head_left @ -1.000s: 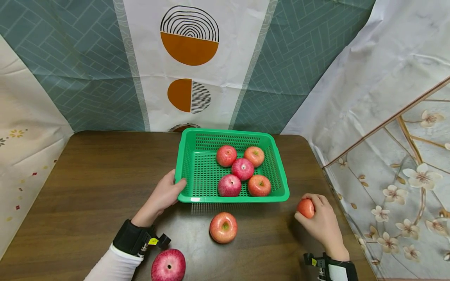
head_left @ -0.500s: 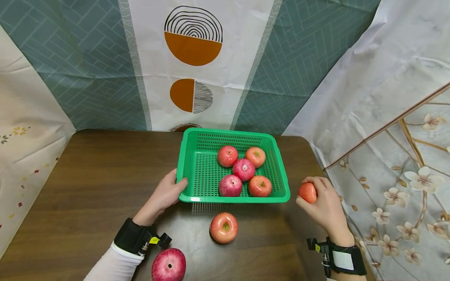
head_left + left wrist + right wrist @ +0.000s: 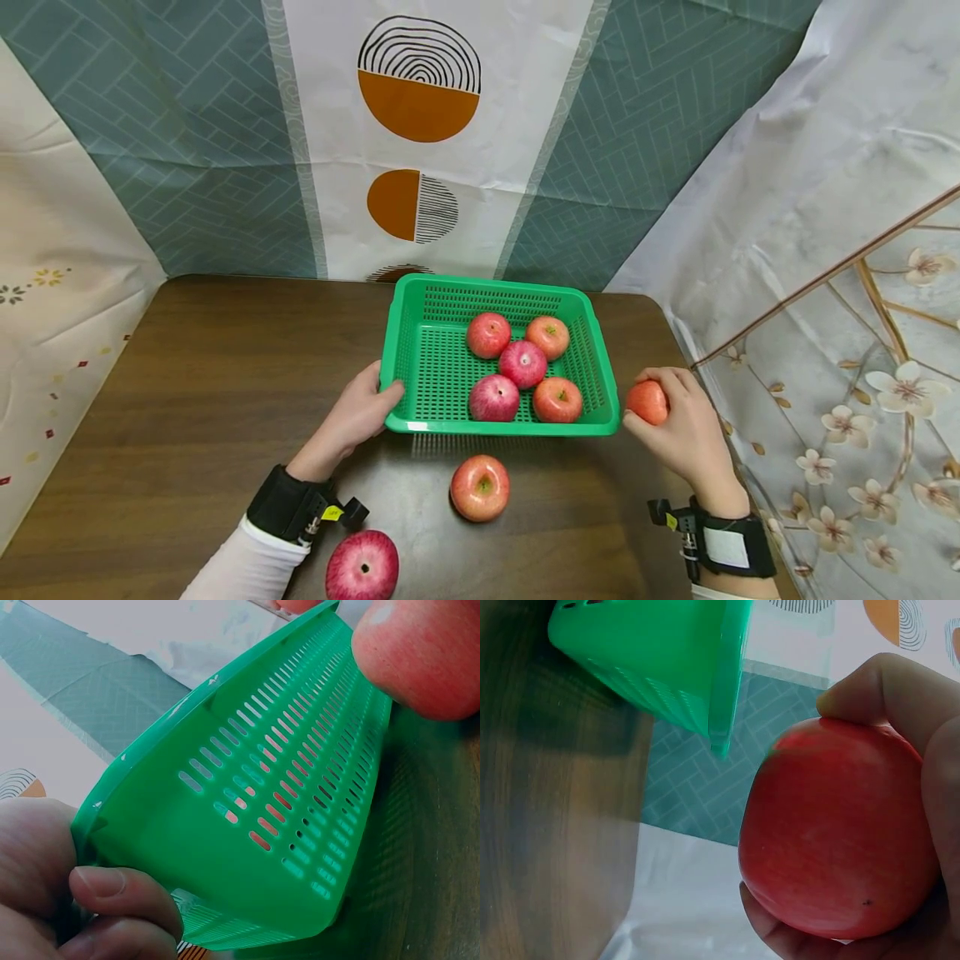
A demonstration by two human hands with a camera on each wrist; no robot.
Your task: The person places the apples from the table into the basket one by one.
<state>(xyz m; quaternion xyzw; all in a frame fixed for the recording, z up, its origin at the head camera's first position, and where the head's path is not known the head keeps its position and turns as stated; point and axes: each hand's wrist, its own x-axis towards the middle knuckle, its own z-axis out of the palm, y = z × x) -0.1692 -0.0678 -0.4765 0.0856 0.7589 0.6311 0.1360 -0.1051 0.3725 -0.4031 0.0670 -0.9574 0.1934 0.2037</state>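
Observation:
A green slotted plastic basket (image 3: 442,427) stands toward the back of the table, with several red apples inside, bunched on its right side. My left hand (image 3: 360,407) grips the basket's left rim, thumb over the edge; in the left wrist view its fingers (image 3: 131,896) curl under the rim. Just right of the basket, my right hand (image 3: 686,429) holds an apple (image 3: 647,402), thumb on one side and fingers on the other. That apple (image 3: 840,832) fills much of the right wrist view, with the basket's rim (image 3: 731,675) close by.
One apple (image 3: 480,488) lies on the brown table (image 3: 247,375) in front of the basket. A darker red apple (image 3: 363,567) is nearer the front edge, beside my left wrist. Patterned cloth (image 3: 562,217) hangs behind the table, and flowered cloth (image 3: 847,400) hangs on the right.
My right hand has brought its apple up off the table, farther back and slightly left toward the basket. My left hand keeps its grip on the rim.

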